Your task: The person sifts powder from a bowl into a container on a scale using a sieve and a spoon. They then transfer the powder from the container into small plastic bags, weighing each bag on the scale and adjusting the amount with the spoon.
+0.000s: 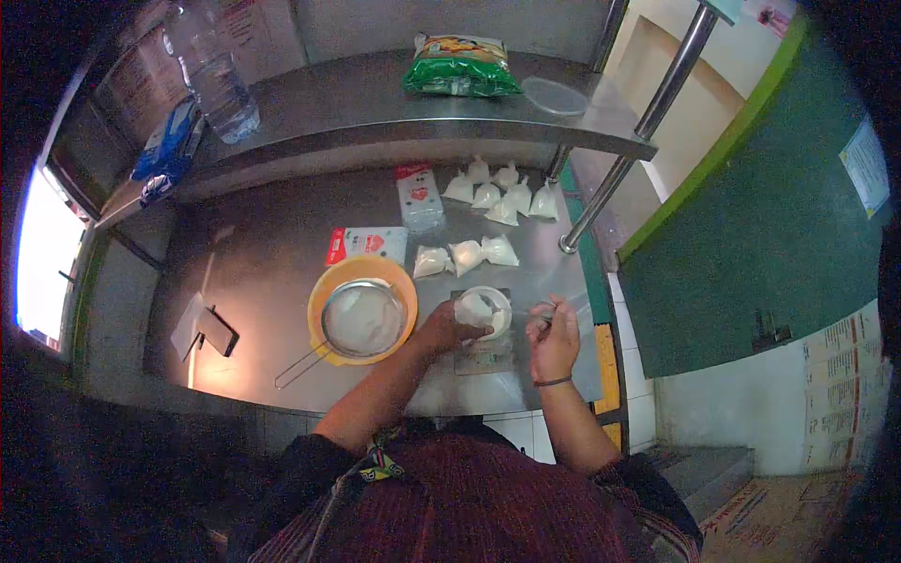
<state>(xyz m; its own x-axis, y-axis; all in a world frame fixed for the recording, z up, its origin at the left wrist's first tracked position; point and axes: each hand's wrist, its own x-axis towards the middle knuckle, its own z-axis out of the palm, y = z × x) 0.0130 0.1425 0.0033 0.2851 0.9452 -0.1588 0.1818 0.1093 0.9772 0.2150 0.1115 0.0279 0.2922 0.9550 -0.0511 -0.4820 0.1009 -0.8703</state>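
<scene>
My left hand is wrapped round the side of a small round white tub with white powder in it. The tub is over a flat, greyish rectangular thing that I cannot identify. Just right of the tub, my right hand is raised with curled fingers; what they hold, if anything, is too small to make out. To the left of my left hand, a metal sieve holding white powder rests on a yellow-orange bowl.
Several tied bags of white powder stand behind the tub. Two red-and-white packs lie behind the bowl. A phone-like dark object is at left. Above, a metal shelf bears a green packet and a bottle.
</scene>
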